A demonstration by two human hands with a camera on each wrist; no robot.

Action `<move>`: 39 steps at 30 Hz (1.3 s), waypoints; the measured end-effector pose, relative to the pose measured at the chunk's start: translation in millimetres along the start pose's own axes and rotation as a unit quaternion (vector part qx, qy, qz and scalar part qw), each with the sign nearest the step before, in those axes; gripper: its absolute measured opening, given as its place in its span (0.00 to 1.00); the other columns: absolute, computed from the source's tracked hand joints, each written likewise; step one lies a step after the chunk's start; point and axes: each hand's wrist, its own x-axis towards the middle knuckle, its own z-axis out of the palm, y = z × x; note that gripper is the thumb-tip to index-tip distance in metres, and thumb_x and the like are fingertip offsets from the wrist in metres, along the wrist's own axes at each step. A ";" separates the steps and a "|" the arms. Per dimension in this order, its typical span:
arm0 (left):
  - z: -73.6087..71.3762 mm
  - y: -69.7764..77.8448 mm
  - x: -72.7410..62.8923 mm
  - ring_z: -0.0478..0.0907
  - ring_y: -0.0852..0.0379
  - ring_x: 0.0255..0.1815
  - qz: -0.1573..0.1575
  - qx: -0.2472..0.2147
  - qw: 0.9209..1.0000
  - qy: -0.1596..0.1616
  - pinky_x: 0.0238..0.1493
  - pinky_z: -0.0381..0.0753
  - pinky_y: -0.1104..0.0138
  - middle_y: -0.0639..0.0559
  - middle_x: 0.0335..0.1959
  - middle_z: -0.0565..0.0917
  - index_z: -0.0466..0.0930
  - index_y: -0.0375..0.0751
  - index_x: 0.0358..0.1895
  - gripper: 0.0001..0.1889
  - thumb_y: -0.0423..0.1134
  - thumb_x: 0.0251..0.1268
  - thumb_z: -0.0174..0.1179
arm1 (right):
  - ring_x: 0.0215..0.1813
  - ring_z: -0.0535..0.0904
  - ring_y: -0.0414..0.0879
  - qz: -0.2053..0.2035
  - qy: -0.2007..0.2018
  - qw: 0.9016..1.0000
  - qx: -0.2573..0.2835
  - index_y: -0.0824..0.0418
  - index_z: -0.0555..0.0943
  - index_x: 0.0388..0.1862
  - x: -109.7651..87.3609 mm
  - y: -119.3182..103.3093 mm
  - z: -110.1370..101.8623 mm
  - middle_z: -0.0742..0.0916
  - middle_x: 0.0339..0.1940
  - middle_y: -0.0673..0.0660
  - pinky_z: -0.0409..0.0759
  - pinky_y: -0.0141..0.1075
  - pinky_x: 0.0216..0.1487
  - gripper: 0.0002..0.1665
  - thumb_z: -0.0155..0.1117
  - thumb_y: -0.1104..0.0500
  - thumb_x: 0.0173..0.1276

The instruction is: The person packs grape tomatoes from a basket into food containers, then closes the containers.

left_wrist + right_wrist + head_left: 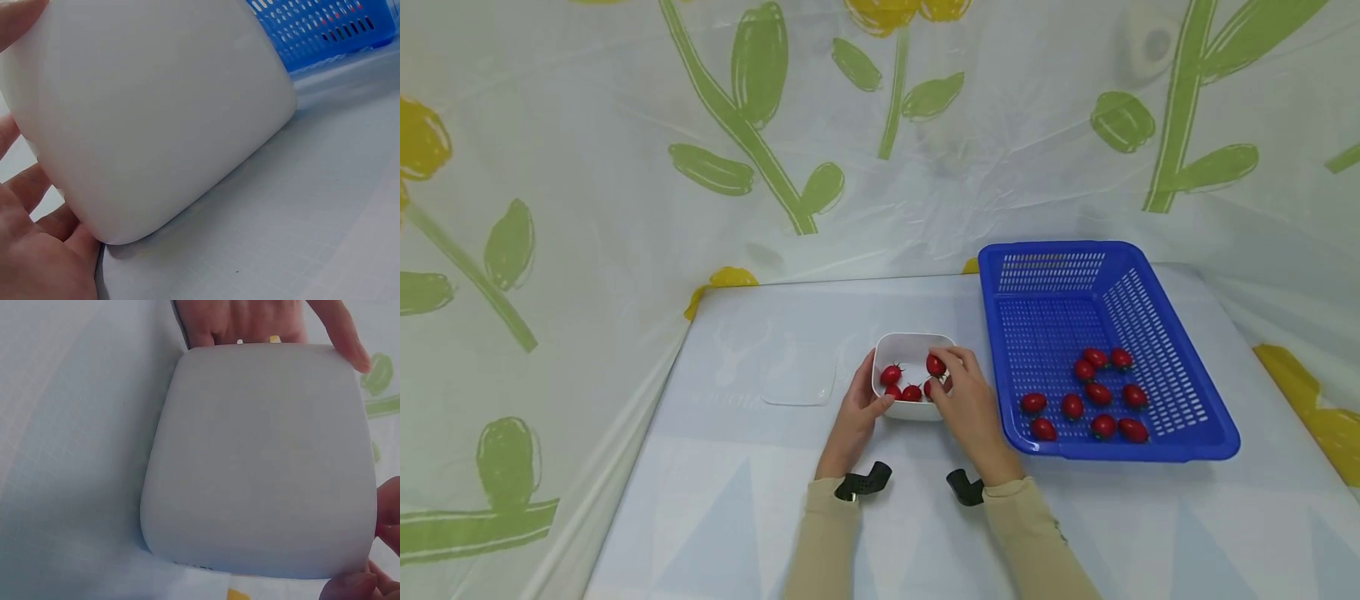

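A small white plastic box (917, 412) stands on the table with several red cherry tomatoes (891, 375) inside. My left hand (852, 423) grips it from the left, thumb at the near rim and fingers along the side. The left wrist view shows those fingers (31, 187) against the box's outer wall. Over the box's right part, my right hand (973, 414) pinches a cherry tomato (936, 365) between thumb and fingers. In the right wrist view the box wall covers most of the scene, with right fingertips (353, 587) at its lower right corner.
To the right stands a blue plastic basket (1052, 325) with perforated walls and several cherry tomatoes (1099, 394) on its floor. A clear flat lid (797, 383) lies left of the box. Behind the table hangs a flower-printed sheet (1000, 183).
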 end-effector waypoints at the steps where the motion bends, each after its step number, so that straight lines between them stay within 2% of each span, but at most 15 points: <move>1: 0.0 0.1 0.0 0.43 0.61 0.69 -0.001 0.001 1.000 0.000 0.62 0.57 0.63 0.65 0.68 0.51 0.50 0.61 0.68 0.36 0.30 0.60 0.53 | 0.32 0.72 0.42 0.001 0.002 1.000 -0.001 0.55 0.73 0.56 0.2 0.4 0.6 0.73 0.53 0.54 0.75 0.26 0.24 0.27 0.62 0.66 0.55; 7: 0.1 0.8 0.6 0.43 0.61 0.69 0.000 -0.009 1.000 -0.001 0.62 0.57 0.62 0.64 0.68 0.51 0.50 0.60 0.68 0.36 0.29 0.59 0.52 | 0.29 0.73 0.43 0.006 0.006 1.000 -0.005 0.54 0.75 0.54 1.0 1.5 2.5 0.71 0.55 0.54 0.75 0.27 0.25 0.26 0.59 0.69 0.55; 14: 0.9 0.8 2.2 0.44 0.60 0.69 0.002 -0.018 1.000 0.000 0.62 0.58 0.65 0.64 0.68 0.52 0.51 0.61 0.68 0.36 0.28 0.60 0.52 | 0.28 0.69 0.43 0.004 0.017 1.000 -0.014 0.53 0.77 0.50 1.4 0.8 3.3 0.70 0.55 0.55 0.69 0.28 0.18 0.25 0.59 0.71 0.53; 21: 0.6 0.4 1.7 0.44 0.59 0.69 0.000 -0.014 1.000 -0.001 0.62 0.58 0.61 0.63 0.69 0.51 0.50 0.60 0.68 0.36 0.29 0.60 0.52 | 0.24 0.67 0.39 0.005 0.030 0.999 0.011 0.54 0.77 0.49 0.3 0.2 2.4 0.72 0.54 0.53 0.67 0.28 0.17 0.20 0.59 0.66 0.57; 25: 0.3 0.3 0.8 0.43 0.59 0.69 -0.001 -0.012 1.000 -0.001 0.62 0.58 0.60 0.62 0.69 0.50 0.49 0.59 0.69 0.36 0.29 0.60 0.52 | 0.23 0.67 0.38 -0.001 0.034 0.999 0.030 0.55 0.78 0.48 -0.8 -1.9 -0.1 0.74 0.51 0.52 0.67 0.28 0.17 0.17 0.58 0.63 0.59; 32: 1.0 0.7 0.2 0.44 0.61 0.69 -0.010 0.002 1.000 0.006 0.61 0.60 0.61 0.65 0.68 0.51 0.50 0.61 0.68 0.36 0.31 0.59 0.54 | 0.24 0.67 0.38 0.003 0.004 0.999 0.042 0.55 0.78 0.48 -2.3 -9.1 -8.3 0.78 0.34 0.48 0.70 0.28 0.19 0.14 0.57 0.61 0.62; 36: 0.7 0.0 0.6 0.44 0.59 0.69 -0.008 -0.008 1.000 0.000 0.62 0.58 0.60 0.63 0.69 0.51 0.49 0.60 0.68 0.37 0.29 0.59 0.52 | 0.27 0.69 0.38 -0.009 -0.030 0.998 0.063 0.54 0.78 0.48 -2.1 -13.9 -15.3 0.79 0.32 0.47 0.73 0.28 0.23 0.14 0.58 0.60 0.62; 39: 0.8 1.5 1.2 0.44 0.58 0.69 -0.005 -0.020 1.000 -0.008 0.63 0.57 0.59 0.61 0.69 0.50 0.49 0.59 0.69 0.36 0.27 0.60 0.51 | 0.31 0.72 0.37 -0.029 -0.074 0.993 0.087 0.52 0.78 0.47 -1.5 -17.2 -20.3 0.80 0.33 0.45 0.76 0.28 0.29 0.14 0.58 0.60 0.62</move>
